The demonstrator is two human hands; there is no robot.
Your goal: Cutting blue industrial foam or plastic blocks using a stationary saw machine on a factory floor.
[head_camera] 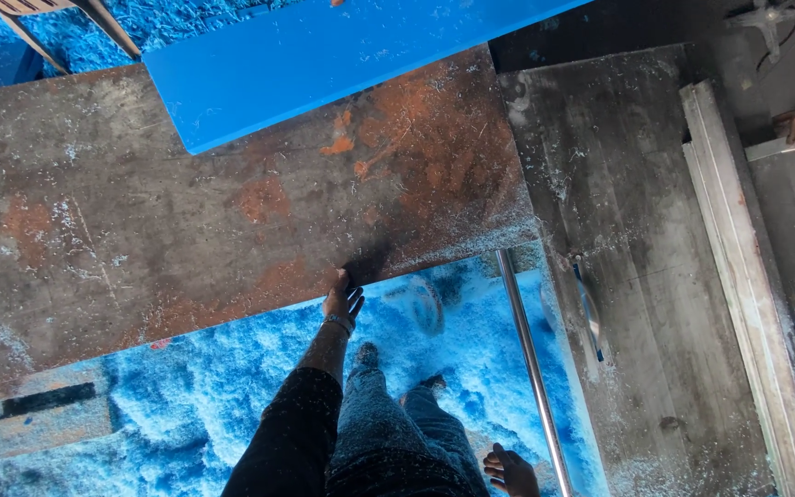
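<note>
Left hand (342, 299), fingers spread, presses the near edge of a rusty flat metal desk (140, 239), bracing. A long blue plastic board (324, 64) lies across it. Right hand (511, 471) hangs loose, empty.

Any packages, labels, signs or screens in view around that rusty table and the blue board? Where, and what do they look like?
None that I can see: no package, label, sign or screen.
Only the rusty metal table, its edge touched by the left hand.
The blue board lies plain and unmarked at the table's far side.
Right hand hangs empty, low in view.
</note>
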